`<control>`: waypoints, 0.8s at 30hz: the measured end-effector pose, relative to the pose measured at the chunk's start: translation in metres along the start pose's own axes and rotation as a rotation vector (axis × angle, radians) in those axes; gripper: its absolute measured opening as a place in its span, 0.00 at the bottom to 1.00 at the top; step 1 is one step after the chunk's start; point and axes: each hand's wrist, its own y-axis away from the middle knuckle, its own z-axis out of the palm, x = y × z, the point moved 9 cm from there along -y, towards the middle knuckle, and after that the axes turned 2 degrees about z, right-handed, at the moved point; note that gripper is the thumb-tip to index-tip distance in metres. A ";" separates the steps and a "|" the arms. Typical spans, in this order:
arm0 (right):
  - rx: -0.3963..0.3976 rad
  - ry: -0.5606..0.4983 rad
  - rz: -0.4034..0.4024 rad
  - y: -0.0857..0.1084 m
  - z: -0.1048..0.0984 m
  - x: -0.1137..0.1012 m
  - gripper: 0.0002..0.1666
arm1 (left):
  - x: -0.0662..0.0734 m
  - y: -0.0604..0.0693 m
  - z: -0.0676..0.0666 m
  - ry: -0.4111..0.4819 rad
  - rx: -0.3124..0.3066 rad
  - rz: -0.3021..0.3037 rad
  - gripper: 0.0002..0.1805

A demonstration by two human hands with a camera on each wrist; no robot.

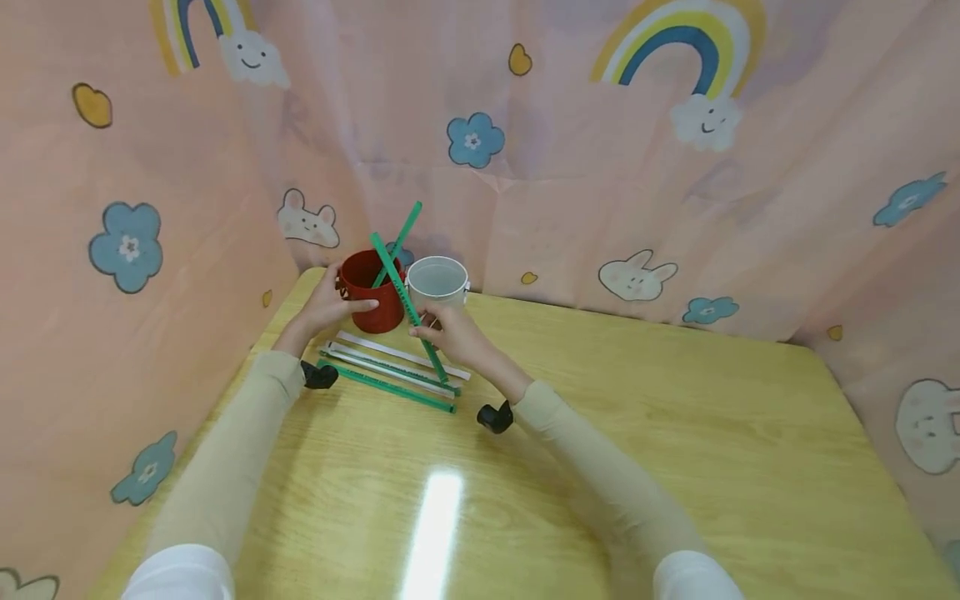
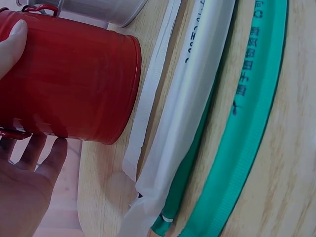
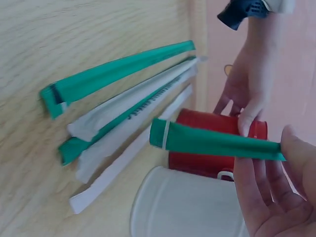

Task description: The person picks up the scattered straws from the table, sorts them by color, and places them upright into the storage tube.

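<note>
My left hand (image 1: 324, 305) holds a small red bucket (image 1: 384, 317) at its left side, thumb across the front. A green wrapped straw (image 1: 410, 220) stands slanted in the bucket. My right hand (image 1: 459, 335) pinches another green wrapped straw (image 3: 212, 141), which tilts in front of the red bucket, its upper end above the rim. Close beside, on the right, is a white bucket (image 1: 438, 280), partly hidden by that hand. Several wrapped straws lie in front of the buckets, among them a green one (image 2: 247, 133) and a white one (image 2: 152, 89).
The buckets stand near the back left corner of the wooden table (image 1: 637, 433). A pink patterned curtain (image 1: 540, 225) hangs behind the table and along its sides. Black wrist cameras (image 1: 495, 417) sit under both wrists, close to the tabletop.
</note>
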 end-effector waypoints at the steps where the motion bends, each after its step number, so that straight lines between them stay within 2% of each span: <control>1: 0.016 0.011 -0.002 -0.001 -0.003 -0.002 0.09 | 0.000 -0.001 0.000 0.001 0.002 0.000 0.49; 6: 0.081 0.045 -0.019 -0.008 -0.014 -0.009 0.12 | 0.003 -0.001 0.001 0.007 0.002 -0.007 0.49; 13: 0.141 0.024 -0.056 -0.018 -0.025 -0.020 0.13 | 0.021 0.008 -0.002 0.072 0.008 -0.012 0.47; 20: 0.209 0.029 -0.057 -0.023 -0.035 -0.025 0.14 | 0.010 0.001 0.001 0.041 -0.003 -0.013 0.47; 24: 0.252 -0.002 -0.100 -0.028 -0.041 -0.031 0.14 | 0.016 0.005 0.000 0.064 0.005 -0.024 0.46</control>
